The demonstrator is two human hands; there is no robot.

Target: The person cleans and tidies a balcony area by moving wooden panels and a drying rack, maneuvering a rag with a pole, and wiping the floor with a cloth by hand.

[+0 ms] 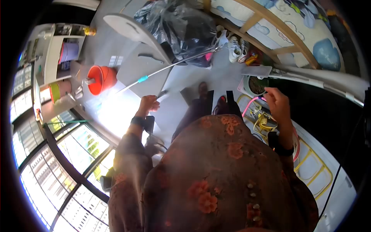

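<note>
My left hand [148, 104] is raised at the left of my body, with its fingers curled closed. A short dark grey stick-like piece [162, 93] shows just beyond the fingertips; whether it is in the hand is unclear. My right hand [277, 103] hangs on the other side, its fingers loosely bent and apart, with no held thing visible. Close to its fingertips is the dark end of a pink hose-like loop [251, 102]. A round pot [256, 85] stands just behind that loop. Both wrists wear dark bands.
A silver pole with a teal grip [143, 79] slants across a grey board [135, 73]. Around it are an oval white tabletop [133, 28], a black plastic bag [181, 29], an orange bucket [102, 79] and white shoes [234, 49]. A yellow rack [315, 166] is at right, windows at left.
</note>
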